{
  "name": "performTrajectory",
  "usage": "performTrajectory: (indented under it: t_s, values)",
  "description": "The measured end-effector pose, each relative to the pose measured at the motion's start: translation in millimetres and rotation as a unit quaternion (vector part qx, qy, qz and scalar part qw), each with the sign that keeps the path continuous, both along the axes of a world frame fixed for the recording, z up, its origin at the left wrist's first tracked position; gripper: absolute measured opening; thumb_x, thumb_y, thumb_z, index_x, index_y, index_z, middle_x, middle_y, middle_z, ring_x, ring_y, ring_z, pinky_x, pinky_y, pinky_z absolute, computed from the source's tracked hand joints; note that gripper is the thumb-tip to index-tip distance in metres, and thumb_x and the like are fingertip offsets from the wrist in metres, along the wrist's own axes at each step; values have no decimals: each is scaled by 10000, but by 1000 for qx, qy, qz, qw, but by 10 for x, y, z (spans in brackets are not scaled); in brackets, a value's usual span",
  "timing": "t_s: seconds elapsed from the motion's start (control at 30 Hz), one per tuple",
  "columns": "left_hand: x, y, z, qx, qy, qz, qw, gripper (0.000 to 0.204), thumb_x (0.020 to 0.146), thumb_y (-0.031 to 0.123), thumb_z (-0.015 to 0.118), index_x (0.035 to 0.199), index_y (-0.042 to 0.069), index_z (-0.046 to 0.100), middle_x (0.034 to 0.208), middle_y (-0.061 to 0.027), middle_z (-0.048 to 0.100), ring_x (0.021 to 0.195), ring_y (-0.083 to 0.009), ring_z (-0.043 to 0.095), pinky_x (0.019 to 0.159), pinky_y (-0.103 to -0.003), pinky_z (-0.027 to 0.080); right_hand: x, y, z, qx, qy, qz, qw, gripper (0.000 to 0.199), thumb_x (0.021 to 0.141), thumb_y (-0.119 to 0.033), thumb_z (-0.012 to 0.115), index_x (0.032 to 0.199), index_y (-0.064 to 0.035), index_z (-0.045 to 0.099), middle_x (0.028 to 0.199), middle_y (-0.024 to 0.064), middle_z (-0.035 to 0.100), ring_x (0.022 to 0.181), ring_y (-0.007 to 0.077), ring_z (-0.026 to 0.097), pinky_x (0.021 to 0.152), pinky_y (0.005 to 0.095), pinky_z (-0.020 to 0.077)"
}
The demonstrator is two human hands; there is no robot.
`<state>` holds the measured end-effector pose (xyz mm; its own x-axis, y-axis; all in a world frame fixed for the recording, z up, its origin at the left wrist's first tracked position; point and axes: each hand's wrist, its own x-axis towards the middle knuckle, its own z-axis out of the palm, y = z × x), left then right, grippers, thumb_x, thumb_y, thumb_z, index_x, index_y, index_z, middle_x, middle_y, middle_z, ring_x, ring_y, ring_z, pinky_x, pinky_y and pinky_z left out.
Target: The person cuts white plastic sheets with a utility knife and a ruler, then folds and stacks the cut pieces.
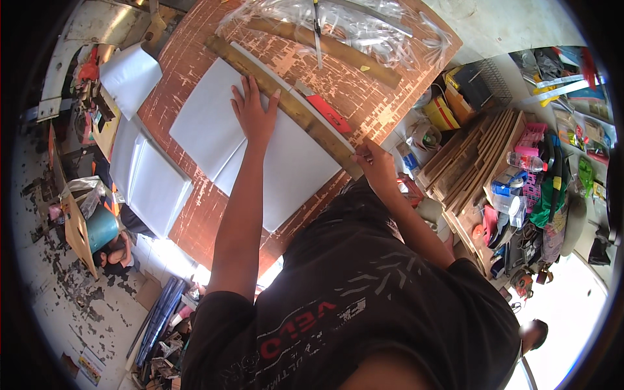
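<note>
A pale grey-white sheet point(286, 179), apparently plastic, lies on the worn red-brown table point(162, 123). Across its far edge runs a long brown straight strip point(302, 107), which looks like wood. My left hand point(255, 112) presses down with fingers spread, partly on the sheet and partly against the strip. At the strip's near right end, my right hand point(376, 162) is closed in a pinch. Whatever it may grip is too small to make out. A flat red packet point(328, 114) rests just beyond the strip.
Crumpled clear plastic scraps point(364, 29) and a second brown strip point(325, 49) cover the table's far side. More pale sheets point(146, 175) hang over its left edge. Wood slats point(468, 159) and a cluttered shelf stand to the right. A person point(117, 253) is low at left.
</note>
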<state>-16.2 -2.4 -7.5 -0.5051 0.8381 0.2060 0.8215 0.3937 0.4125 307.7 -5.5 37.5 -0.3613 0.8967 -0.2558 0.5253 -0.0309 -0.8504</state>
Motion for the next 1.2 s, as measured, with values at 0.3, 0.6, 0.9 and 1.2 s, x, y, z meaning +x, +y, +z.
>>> performTrajectory:
  t_s: [0.3, 0.6, 0.9, 1.2]
  values:
    - [-4, -6, 13, 6, 4, 5, 1000, 801, 961, 524, 600, 1582, 99, 325, 1655, -137, 279, 1533, -431, 158, 1230, -558, 116, -9, 4, -8, 32, -32, 23, 999, 203, 837, -84, 774, 936, -2, 617, 859, 109, 719, 798, 252, 713, 730, 374, 559]
    - [-17, -25, 25, -17, 11, 13, 1000, 820, 962, 525, 586, 1580, 66, 306, 1665, -131, 245, 1540, -421, 129, 1238, -557, 120, -17, 11, -18, 14, -16, 18, 1000, 226, 829, -74, 786, 976, 10, 636, 857, 103, 722, 780, 223, 714, 713, 348, 565]
    - [6, -3, 57, -40, 16, 19, 999, 815, 965, 542, 577, 1602, 133, 275, 1673, -96, 243, 1543, -418, 125, 1231, -573, 106, -1, 40, -43, 11, -17, 38, 999, 210, 830, -61, 786, 948, 17, 630, 839, 92, 714, 769, 203, 706, 704, 330, 573]
    - [1, -5, 33, -37, 15, 19, 999, 798, 982, 552, 549, 1603, 134, 271, 1675, -88, 238, 1544, -416, 120, 1233, -569, 94, -19, 28, -38, 5, 2, 19, 1000, 213, 831, -73, 784, 944, 16, 627, 839, 93, 713, 768, 202, 706, 689, 332, 566]
